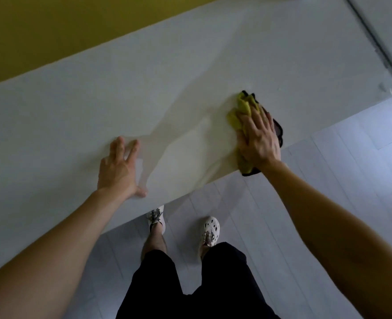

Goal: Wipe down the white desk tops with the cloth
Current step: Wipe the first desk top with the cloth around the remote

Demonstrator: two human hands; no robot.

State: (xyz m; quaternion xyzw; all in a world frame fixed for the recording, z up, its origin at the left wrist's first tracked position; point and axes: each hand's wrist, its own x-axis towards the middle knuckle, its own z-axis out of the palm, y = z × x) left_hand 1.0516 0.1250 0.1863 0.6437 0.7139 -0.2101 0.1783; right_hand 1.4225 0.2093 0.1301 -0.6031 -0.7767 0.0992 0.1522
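Right hand (258, 139) presses crumpled yellow, black-edged cloth (242, 111) on desk (75, 116).

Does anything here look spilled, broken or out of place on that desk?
Nothing stands out. The white desk top is bare apart from shadows. The right hand presses a yellow cloth flat near the front edge, and the left hand rests spread on the surface. No spill or damage shows.

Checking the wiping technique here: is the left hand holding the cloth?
No, the left hand rests bare on the white desk top, while the right hand presses the yellow cloth.
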